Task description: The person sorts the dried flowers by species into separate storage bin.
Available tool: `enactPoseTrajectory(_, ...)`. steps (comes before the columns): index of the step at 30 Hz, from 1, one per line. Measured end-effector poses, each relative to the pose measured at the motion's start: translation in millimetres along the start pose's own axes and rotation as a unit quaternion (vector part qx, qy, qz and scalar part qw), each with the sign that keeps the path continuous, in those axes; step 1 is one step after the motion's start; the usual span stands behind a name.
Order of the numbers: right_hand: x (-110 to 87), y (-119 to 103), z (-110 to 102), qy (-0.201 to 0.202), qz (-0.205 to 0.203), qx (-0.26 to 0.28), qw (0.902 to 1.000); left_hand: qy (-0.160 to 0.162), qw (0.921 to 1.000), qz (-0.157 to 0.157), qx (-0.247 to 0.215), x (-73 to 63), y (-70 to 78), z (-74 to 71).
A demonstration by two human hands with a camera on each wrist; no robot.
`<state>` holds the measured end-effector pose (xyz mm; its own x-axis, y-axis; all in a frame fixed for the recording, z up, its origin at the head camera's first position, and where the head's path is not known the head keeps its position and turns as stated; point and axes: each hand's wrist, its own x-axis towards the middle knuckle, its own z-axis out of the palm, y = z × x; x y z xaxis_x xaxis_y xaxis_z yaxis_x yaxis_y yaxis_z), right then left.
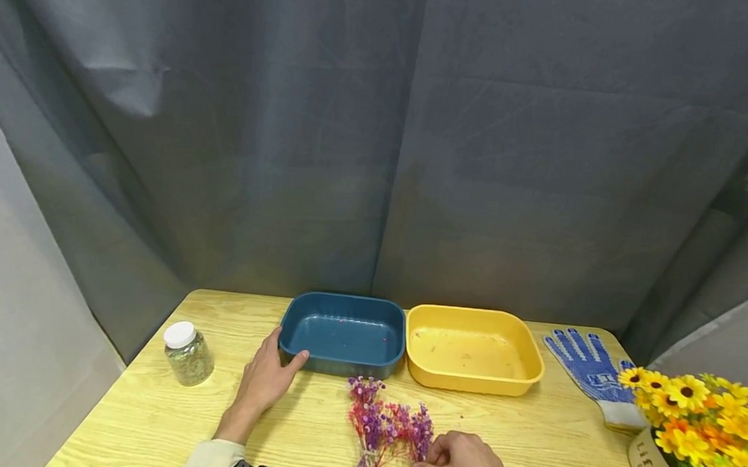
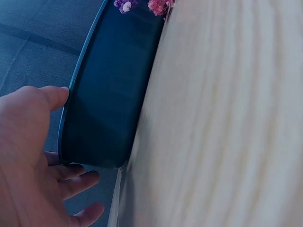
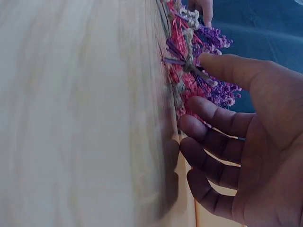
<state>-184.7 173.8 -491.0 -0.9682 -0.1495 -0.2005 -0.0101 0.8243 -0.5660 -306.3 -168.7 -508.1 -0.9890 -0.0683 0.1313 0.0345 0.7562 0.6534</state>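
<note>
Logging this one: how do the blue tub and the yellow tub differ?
The blue tub is dark, while the yellow tub is bright. The blue tub stands on the left, the yellow tub on the right. The left hand touches the blue tub; no hand touches the yellow tub. Both are open-topped, with rounded corners.

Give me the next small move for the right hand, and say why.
I'd probably draw the right hand's thumb and fingers together around the flower bunch beside it. The right wrist view shows the thumb and index fingertips apart, close to the flowers, while the left hand rests against the blue tub.
</note>
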Motion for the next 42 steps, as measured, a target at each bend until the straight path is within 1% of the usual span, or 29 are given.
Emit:
enactPoseTrajectory(6, -1.5, 0, 4, 0.022, -0.026, 0.005, 0.9994, -0.002, 0.9999, 0.002, -0.012, -1.5, 0.4, 0.4)
enactPoseTrajectory(14, -3.8, 0, -1, 0.019, 0.008, 0.062, 0.9978, -0.007, 0.9998, -0.003, -0.017, -3.0, 2.1, -1.4)
enactPoseTrajectory(20, -3.0, 3, -9, 0.031, 0.024, 0.124, 0.9916, -0.009, 0.9998, -0.005, -0.018, -2.9, 2.3, -2.2)
enactPoseTrajectory(23, -1.7, 3, -11, 0.050, 0.029, 0.141, 0.9883, -0.009, 0.9997, -0.006, -0.022, -2.9, 2.7, -2.1)
enactPoseTrajectory(27, -0.2, 3, -13, 0.071, 0.021, 0.166, 0.9834, -0.013, 0.9994, -0.009, -0.030, -3.6, 3.0, -1.6)
enactPoseTrajectory(32, 9.0, 1, -16, 0.072, 0.004, 0.200, 0.9771, -0.012, 0.9992, -0.011, -0.036, -3.5, 2.0, -2.6)
enactPoseTrajectory(37, 20.7, -3, -21, 0.098, -0.009, 0.197, 0.9754, -0.012, 0.9990, -0.015, -0.039, -2.8, 0.9, -1.7)
enactPoseTrajectory(42, 30.3, -13, -28, 0.124, -0.021, 0.192, 0.9733, -0.012, 0.9990, -0.015, -0.040, -1.2, -1.4, 1.1)
